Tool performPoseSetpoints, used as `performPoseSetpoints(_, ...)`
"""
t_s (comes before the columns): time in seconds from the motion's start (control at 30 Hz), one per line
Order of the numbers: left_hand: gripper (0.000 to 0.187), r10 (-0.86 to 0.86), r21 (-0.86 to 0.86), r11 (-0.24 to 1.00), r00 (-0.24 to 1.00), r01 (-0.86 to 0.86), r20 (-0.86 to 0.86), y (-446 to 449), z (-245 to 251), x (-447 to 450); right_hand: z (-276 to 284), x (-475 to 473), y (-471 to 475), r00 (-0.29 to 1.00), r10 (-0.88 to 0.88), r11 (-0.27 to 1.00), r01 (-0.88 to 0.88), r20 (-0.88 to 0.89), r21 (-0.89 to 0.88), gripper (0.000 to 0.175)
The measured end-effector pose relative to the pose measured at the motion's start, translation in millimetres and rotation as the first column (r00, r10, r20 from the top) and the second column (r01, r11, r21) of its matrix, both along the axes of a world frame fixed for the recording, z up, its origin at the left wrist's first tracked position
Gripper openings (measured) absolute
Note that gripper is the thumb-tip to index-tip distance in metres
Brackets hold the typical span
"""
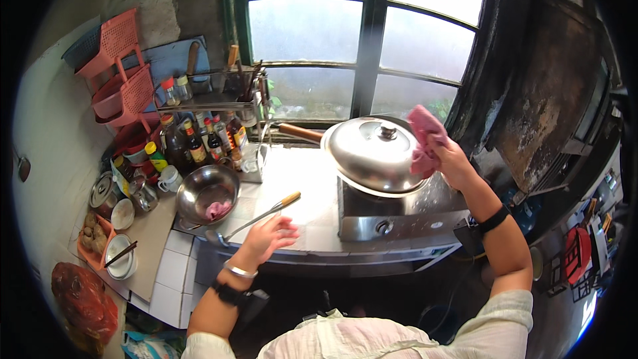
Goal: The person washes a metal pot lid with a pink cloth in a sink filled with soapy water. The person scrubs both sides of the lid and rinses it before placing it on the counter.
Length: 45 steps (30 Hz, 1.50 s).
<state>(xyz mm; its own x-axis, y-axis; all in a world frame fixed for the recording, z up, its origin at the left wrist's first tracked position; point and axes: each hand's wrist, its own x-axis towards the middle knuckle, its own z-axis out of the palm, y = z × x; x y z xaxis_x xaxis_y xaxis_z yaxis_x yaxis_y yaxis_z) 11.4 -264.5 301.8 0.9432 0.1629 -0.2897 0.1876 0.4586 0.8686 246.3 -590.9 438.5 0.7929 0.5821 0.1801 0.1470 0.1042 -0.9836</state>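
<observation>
A pink cloth (426, 132) is bunched in my right hand (451, 164), against the right side of a covered wok. The wok's domed steel lid (369, 154) with its dark knob (387, 131) sits over the pan on a steel gas stove (364, 227). A wooden handle (300, 132) sticks out to the wok's left. My left hand (270, 239) hovers near the counter's front edge with fingers apart, holding nothing. Close beyond it lies a metal ladle (254, 222) with a wooden grip. Further left, a steel bowl (208, 193) holds a second pink cloth (218, 210).
Sauce bottles (194, 144) crowd beneath a metal rack (209, 105) at the back left. A pink basket shelf (122, 80) leans by the wall. On the left stand a white bowl (121, 259) with chopsticks and an orange basket (94, 239). A window (309, 30) rises behind the stove.
</observation>
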Motion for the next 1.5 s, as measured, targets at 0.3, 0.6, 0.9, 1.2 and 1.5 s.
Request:
performPoseSetpoints(0.3,0.029,0.116,-0.121,0.986,0.993,-0.117,-0.016,-85,2,178,-40,91,-114,0.973,-0.061,0.997,0.048,-0.221,-0.060,0.037)
performPoseSetpoints(0.6,0.008,0.263,-0.193,0.957,0.924,-0.215,0.278,-66,68,242,-53,115,-137,0.930,-0.115,0.993,0.116,-0.349,-0.020,0.032)
performPoseSetpoints(0.9,0.011,0.183,0.155,0.953,0.904,-0.259,0.386,-65,141,279,-56,196,-37,0.987,-0.157,0.752,0.142,0.034,-0.643,0.041)
performPoseSetpoints(1.2,0.013,-0.041,0.280,0.955,0.888,-0.100,0.458,-46,137,297,-149,231,42,0.670,0.725,-0.023,0.253,0.158,-0.967,0.030)
performPoseSetpoints(1.5,0.019,-0.017,0.340,0.935,0.946,-0.100,0.323,-58,137,288,-192,267,46,0.662,0.731,-0.116,-0.122,-0.168,-0.986,0.021)
